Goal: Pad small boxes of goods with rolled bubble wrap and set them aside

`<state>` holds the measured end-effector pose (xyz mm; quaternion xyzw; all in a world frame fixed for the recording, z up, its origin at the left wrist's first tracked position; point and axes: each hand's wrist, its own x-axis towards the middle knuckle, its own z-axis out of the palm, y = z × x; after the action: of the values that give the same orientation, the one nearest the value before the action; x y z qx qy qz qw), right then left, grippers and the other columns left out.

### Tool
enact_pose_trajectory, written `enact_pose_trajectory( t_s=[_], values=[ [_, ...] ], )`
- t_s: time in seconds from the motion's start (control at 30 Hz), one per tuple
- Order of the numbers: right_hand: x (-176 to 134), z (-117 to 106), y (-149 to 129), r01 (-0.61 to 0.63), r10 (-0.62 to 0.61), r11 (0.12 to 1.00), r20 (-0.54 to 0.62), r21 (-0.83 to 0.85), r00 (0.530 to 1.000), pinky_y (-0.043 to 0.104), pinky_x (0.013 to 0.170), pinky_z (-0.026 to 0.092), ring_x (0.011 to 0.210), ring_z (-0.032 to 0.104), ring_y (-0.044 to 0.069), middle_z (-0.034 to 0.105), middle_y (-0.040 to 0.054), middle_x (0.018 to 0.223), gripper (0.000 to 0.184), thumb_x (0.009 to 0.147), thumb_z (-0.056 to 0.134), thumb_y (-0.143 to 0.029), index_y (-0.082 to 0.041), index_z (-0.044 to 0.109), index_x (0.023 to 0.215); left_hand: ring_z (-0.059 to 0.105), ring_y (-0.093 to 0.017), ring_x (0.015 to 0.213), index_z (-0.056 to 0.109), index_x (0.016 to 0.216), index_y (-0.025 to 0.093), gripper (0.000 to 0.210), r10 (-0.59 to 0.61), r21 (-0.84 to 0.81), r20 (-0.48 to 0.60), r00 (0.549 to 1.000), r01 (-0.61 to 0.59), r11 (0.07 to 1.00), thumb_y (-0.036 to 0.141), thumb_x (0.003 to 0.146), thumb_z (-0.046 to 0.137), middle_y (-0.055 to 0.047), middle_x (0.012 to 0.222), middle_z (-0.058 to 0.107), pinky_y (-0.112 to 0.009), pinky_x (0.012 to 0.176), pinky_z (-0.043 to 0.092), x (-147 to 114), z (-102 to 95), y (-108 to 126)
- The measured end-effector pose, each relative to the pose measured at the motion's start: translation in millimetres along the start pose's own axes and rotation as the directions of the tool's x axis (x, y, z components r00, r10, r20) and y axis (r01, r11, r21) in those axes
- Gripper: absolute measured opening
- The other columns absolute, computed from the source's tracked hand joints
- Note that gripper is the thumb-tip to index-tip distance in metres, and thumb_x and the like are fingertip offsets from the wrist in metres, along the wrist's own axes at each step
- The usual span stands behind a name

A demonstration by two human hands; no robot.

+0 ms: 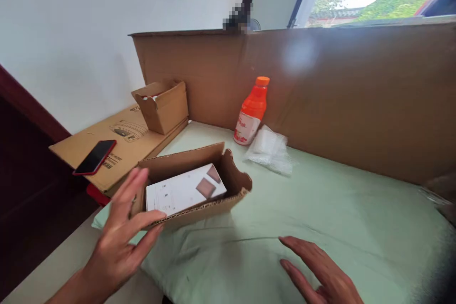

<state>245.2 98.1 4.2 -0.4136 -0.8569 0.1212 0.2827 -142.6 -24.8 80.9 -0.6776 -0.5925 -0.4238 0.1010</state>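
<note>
An open cardboard box (199,214) rests on the green cloth (342,213) in front of me. Inside it lies a white box (181,190) with brown square pictures and small print on top. My left hand (121,232) is at the near left corner of the cardboard box. Its index finger and thumb pinch the near wall's rim, while the other fingers are raised beside the left end, slightly blurred. To the right, my right hand (317,270) hovers over the cloth, thumb and fingers apart, holding nothing.
Behind the box stand an orange-red bottle (252,109) and folded clear plastic packaging (269,149). At left, a flat cardboard carton (124,128) bears a red-edged phone (95,156) and a small open carton (169,107). A tall cardboard panel (338,90) lines the back.
</note>
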Motion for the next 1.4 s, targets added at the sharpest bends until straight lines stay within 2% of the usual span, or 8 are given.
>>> enact_pose_trajectory(
  t_s=[0.17,0.3,0.47,0.63,0.83,0.97,1.23,1.4],
  values=[
    [-13,-6,-18,-0.132,0.134,0.991,0.293,-0.026,0.947,0.047,0.102,0.056,0.129,0.060,0.030,0.055,0.0110,0.148,0.066,0.093,0.058,-0.048,-0.029,0.041,0.154,0.030,-0.035,0.151,0.034,0.153,0.035,0.090,-0.435,-0.268,-0.039,0.900,0.410,0.872,0.032,0.075,0.080,-0.006,0.165,0.030,-0.057,0.122,0.030,-56,30.0,-14],
    [-10,3,-34,-0.271,0.201,0.958,0.466,0.088,0.862,0.054,0.110,0.047,0.139,0.050,0.031,0.044,0.0147,0.156,0.081,0.091,0.059,-0.040,-0.026,0.021,0.161,0.052,-0.044,0.135,0.054,0.141,0.026,0.087,-0.661,-0.212,0.233,0.713,0.701,0.681,0.057,0.064,0.081,-0.013,0.135,0.065,-0.064,0.113,0.041,-85,63.4,-46],
    [8,13,-51,-0.255,0.107,0.929,0.466,0.268,0.878,0.052,0.110,0.046,0.135,0.052,0.033,0.044,0.0162,0.155,0.086,0.082,0.063,-0.026,-0.022,0.025,0.159,0.062,-0.040,0.123,0.066,0.123,0.022,0.068,-0.678,-0.265,0.345,0.648,0.761,0.592,0.060,0.067,0.076,-0.012,0.115,0.074,-0.060,0.111,0.044,-80,97.7,-58],
    [11,-2,-31,-0.197,0.121,0.955,0.314,0.222,0.942,0.048,0.095,0.055,0.116,0.064,0.031,0.062,0.0142,0.136,0.074,0.084,0.062,-0.029,-0.022,0.035,0.152,0.062,-0.037,0.123,0.061,0.118,0.015,0.072,-0.652,-0.386,0.397,0.646,0.762,0.519,0.057,0.062,0.080,-0.017,0.121,0.070,-0.055,0.110,0.046,-44,138.9,-32],
    [40,-89,-36,0.040,-0.058,0.984,-0.104,-0.171,0.993,0.050,0.102,0.050,0.129,0.057,0.031,0.061,0.0113,0.138,0.039,0.099,0.051,-0.038,-0.027,0.054,0.137,0.067,-0.037,0.110,0.060,0.114,0.016,0.067,-0.658,-0.325,0.409,0.632,0.775,0.543,0.060,0.065,0.073,-0.019,0.119,0.071,-0.056,0.098,0.052,-28,162.3,-4],
    [83,-109,-69,0.286,-0.277,0.887,0.077,-0.362,0.958,0.056,0.112,0.040,0.136,0.050,0.036,0.067,0.0168,0.129,0.054,0.098,0.049,-0.055,-0.015,0.058,0.133,0.067,-0.039,0.111,0.063,0.111,0.016,0.065,-0.663,-0.259,0.391,0.638,0.768,0.586,0.062,0.066,0.069,-0.019,0.117,0.071,-0.056,0.095,0.054,-30,158.0,-3],
    [108,-88,-97,0.258,-0.171,0.942,0.356,-0.215,0.919,0.053,0.117,0.037,0.124,0.060,0.034,0.070,0.0179,0.119,0.073,0.079,0.070,-0.066,-0.012,0.060,0.127,0.066,-0.038,0.114,0.063,0.117,0.018,0.065,-0.636,-0.260,0.340,0.693,0.719,0.644,0.063,0.070,0.065,-0.016,0.120,0.072,-0.055,0.096,0.055,-41,166.6,-5],
    [96,-103,-84,0.281,-0.253,0.955,0.231,-0.093,0.939,0.051,0.117,0.036,0.123,0.062,0.029,0.072,0.0089,0.121,0.062,0.081,0.074,-0.054,-0.022,0.057,0.132,0.066,-0.042,0.112,0.063,0.113,0.016,0.072,-0.668,-0.208,0.375,0.643,0.760,0.615,0.070,0.066,0.067,-0.020,0.117,0.071,-0.061,0.097,0.052,-44,165.4,-11]
  ],
)
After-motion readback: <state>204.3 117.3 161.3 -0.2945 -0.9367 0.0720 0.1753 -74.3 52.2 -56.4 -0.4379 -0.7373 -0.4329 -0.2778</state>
